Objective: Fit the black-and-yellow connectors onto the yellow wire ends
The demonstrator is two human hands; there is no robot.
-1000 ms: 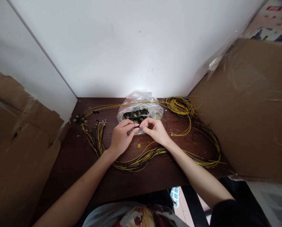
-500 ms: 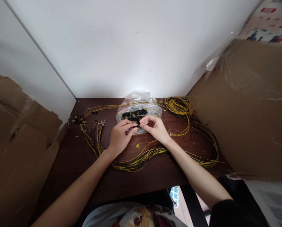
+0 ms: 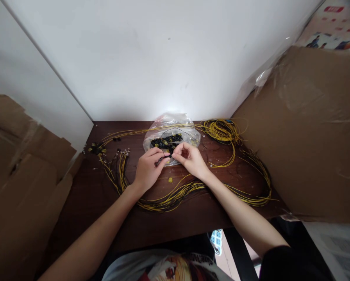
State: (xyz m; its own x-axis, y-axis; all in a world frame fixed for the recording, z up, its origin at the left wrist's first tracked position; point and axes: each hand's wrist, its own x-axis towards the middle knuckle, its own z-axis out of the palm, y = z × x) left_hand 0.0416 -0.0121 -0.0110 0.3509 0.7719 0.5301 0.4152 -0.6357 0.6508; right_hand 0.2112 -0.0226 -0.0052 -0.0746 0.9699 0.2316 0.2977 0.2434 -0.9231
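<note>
Just in front of the clear plastic bag (image 3: 191, 136), both hands meet almost fingertip to fingertip. Closed in a pinch, my left hand (image 3: 148, 166) grips a small black part (image 3: 162, 159) that pokes out between thumb and forefinger. My right hand (image 3: 191, 159) pinches too, close to the part's right end; what its fingertips hold is too small to make out. A thin black wire (image 3: 177, 129) loops above the hands. In the bag lies a heap of small black and yellow parts (image 3: 166, 140). One loose yellow piece (image 3: 170, 180) lies on the brown table (image 3: 157, 230).
A bundle of yellow and black wires (image 3: 166, 205) curves across the table under my right forearm. Coiled yellow wire (image 3: 222, 132) sits at the back right, wire ends with small terminals (image 3: 124, 151) at left. Cardboard (image 3: 304, 136) flanks the right side, torn cardboard (image 3: 28, 171) the left.
The hands hold nearly the same pose, still pinching near each other. My right hand's fingertips have shifted very slightly left; the view has also drifted a little.
</note>
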